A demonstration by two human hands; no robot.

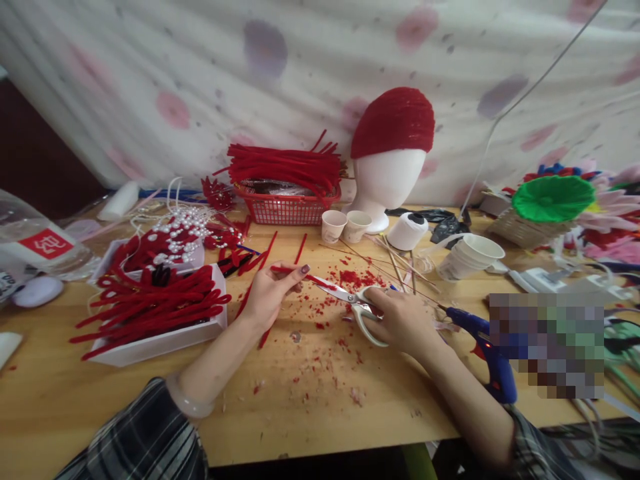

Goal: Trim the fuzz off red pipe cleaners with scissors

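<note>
Between the thumb and fingers of my left hand (273, 290) is a red pipe cleaner (313, 278), its tip pointing right. My right hand (400, 313) is closed round the handles of white-handled scissors (369, 319). Their blades point left and lie at the tip of the pipe cleaner; whether they are cutting into it I cannot tell. Red fuzz clippings (355, 277) lie scattered on the table beneath and behind the blades. A few loose red pipe cleaners (301, 248) rest on the wood near my left hand.
A white box (165, 343) of looped red stems stands left. Behind are a red basket (285, 210), a white foam head (387, 177) with a red cap, paper cups (334, 227) and a thread spool (407, 231). A blue glue gun (493, 360) lies right of my right hand.
</note>
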